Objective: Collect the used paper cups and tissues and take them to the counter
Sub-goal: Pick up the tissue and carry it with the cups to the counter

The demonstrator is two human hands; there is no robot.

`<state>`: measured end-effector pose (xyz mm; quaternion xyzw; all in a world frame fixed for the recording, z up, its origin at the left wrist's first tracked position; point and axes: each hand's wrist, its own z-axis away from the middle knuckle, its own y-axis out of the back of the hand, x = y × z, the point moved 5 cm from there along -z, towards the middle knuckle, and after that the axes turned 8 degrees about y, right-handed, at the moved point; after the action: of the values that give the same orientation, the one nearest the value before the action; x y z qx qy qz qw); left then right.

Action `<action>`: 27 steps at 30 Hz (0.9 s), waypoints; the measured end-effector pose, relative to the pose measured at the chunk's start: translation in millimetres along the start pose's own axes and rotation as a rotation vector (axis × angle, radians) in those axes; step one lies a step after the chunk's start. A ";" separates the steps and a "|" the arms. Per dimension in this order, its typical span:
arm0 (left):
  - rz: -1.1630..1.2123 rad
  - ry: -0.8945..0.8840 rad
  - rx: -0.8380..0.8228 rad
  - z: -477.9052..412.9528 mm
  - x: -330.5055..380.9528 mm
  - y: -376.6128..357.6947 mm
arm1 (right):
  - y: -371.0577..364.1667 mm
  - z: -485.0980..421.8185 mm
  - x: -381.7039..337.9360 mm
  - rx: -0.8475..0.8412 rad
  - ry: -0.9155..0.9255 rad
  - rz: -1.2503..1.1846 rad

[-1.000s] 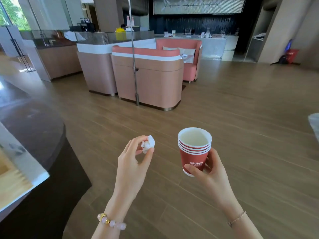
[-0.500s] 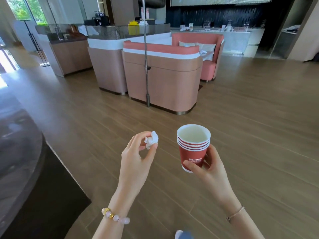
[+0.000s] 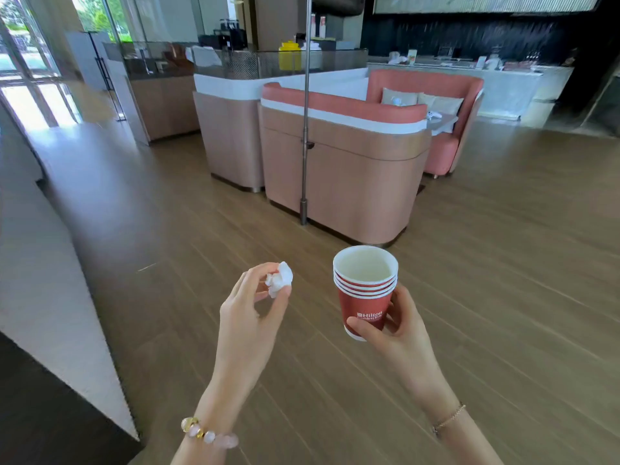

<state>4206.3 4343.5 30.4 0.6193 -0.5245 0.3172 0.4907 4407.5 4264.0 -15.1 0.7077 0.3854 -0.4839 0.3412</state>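
Observation:
My right hand [image 3: 399, 327] grips a stack of several nested red paper cups [image 3: 365, 290] with white rims, held upright at chest height; the top cup looks empty. My left hand [image 3: 250, 317] pinches a crumpled white tissue [image 3: 279, 279] between thumb and fingertips, just left of the cups. Both are held over the wooden floor. Far ahead stands a glass-topped counter [image 3: 235, 63] with a yellow container on it. A longer pale counter [image 3: 496, 85] runs along the dark back wall.
A pink-and-tan booth seat [image 3: 342, 156] with a thin metal pole [image 3: 306, 129] in front stands ahead. A second booth back [image 3: 426, 85] and a small table lie behind it. A pale wall corner [image 3: 50, 280] is close on my left. Wooden floor [image 3: 503, 263] stretches to the right.
The view has moved forward and turned left: the booth and counter are nearer, and the dark round table on the left has left the frame. Both hands keep their hold.

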 end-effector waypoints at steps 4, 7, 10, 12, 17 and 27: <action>-0.008 0.011 0.046 -59.0 -19.9 -7.9 | -23.8 -64.6 22.2 -0.052 0.001 -0.010; -0.007 0.015 0.079 -110.3 -36.2 -7.2 | -48.9 -116.7 37.1 -0.077 0.006 -0.027; -0.018 -0.003 0.113 -168.3 -54.5 0.6 | -81.9 -174.5 50.0 -0.094 0.024 -0.036; -0.028 -0.016 0.145 -210.6 -66.4 9.9 | -109.0 -215.8 57.2 -0.108 0.040 -0.057; -0.048 -0.011 0.198 -317.8 -99.0 35.8 | -182.6 -322.0 74.0 -0.167 0.061 -0.108; -0.160 0.038 0.293 -482.0 -173.6 76.5 | -316.7 -480.4 120.6 -0.289 0.036 -0.147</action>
<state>4148.4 4858.0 46.8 0.7178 -0.4123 0.3621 0.4285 4361.1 4850.0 -20.6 0.6298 0.5079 -0.4342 0.3961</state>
